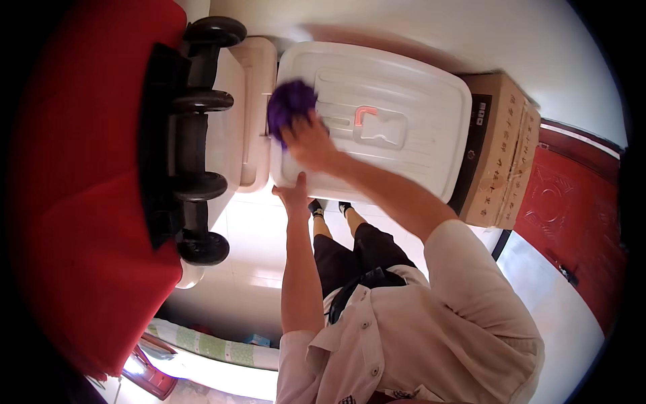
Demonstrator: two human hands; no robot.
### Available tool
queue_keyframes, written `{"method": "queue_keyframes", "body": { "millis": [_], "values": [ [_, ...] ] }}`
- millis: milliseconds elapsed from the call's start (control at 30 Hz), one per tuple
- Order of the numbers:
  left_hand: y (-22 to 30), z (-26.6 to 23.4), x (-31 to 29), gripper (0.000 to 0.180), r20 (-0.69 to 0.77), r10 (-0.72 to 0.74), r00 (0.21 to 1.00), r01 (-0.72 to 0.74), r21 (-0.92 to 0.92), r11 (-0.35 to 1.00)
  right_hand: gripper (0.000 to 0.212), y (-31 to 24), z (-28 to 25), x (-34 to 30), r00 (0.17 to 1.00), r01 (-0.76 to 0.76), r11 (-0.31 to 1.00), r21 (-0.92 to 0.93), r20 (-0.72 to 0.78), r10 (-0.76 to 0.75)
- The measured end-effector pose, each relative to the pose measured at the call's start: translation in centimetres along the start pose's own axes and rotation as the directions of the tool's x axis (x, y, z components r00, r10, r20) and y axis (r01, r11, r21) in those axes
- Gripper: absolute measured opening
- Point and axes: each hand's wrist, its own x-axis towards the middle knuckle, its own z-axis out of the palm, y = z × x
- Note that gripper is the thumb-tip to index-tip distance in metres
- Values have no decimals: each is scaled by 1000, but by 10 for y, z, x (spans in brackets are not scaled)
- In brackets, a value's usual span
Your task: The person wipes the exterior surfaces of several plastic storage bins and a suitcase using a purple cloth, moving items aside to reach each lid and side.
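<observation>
A purple cloth (291,111), bunched up and blurred by motion, is pressed by my right hand (311,143) onto the left end of a white plastic storage box lid (417,87). The fingers of that hand are curled over the cloth. At the lid's near left corner, my left hand (293,194) grips the edge, thumb up at the rim and some fingers hidden. An orange-pink latch piece (363,114) sits by the handle recess in the middle of the lid.
A second white box (257,135) stands close on the left. Beyond it are black wheels (202,187) beside a red cover (94,182). A cardboard box (498,148) adjoins the right side, with a red door (565,222) farther right. A wall (431,34) rises behind.
</observation>
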Motion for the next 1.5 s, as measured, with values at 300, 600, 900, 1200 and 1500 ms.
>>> {"method": "queue_keyframes", "body": {
  "millis": [300, 600, 900, 1200, 1500],
  "values": [
    [-9, -46, 12, 55, 737, 151, 659, 441, -540, 717, 40, -52, -29, -80, 966, 70, 932, 356, 209, -152],
    [4, -44, 2, 71, 641, 57, 765, 415, -559, 717, 24, -74, -44, -124, 945, 154, 947, 283, 239, -225],
    [-11, -42, 23, 68, 585, -15, 811, 333, -440, 834, 28, 1, -97, -228, 952, -52, 992, 114, 305, 14],
    [-7, -49, 35, 64, 492, -158, 856, 325, -276, 905, 45, 79, -180, -260, 425, -641, -470, 607, 791, 441],
    [6, -24, 10, 61, 377, -190, 906, 271, -175, 946, 86, 119, -133, -275, 761, -586, 720, 372, -52, 646]
  ]
}}
